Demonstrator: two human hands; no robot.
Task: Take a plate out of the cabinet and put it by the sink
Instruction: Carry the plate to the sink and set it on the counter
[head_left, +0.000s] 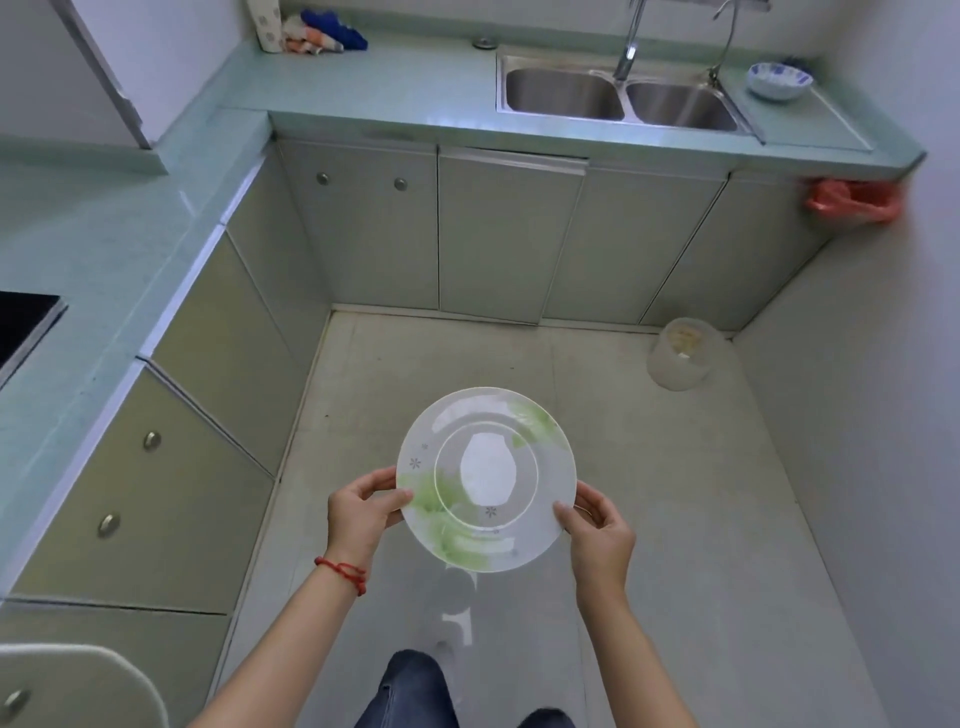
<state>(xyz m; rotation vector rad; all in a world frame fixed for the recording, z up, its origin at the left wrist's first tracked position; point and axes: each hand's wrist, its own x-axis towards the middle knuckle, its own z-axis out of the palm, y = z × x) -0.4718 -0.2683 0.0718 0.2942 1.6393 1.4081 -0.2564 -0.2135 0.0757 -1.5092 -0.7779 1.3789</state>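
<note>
A round white plate (486, 479) with green leaf patterns is held level above the floor, in the lower middle of the head view. My left hand (363, 514) grips its left rim and my right hand (597, 535) grips its right rim. The steel double sink (621, 100) is set in the pale green counter (405, 88) far ahead, at the top of the view. Below the counter the cabinet doors (509, 234) appear shut.
A blue-and-white bowl (775, 80) stands right of the sink. Cloths (322, 34) lie at the counter's back left corner. A black hob (23, 325) is set in the left counter. A pale bin (683, 353) stands on the floor at right, an orange bag (852, 200) hangs above it.
</note>
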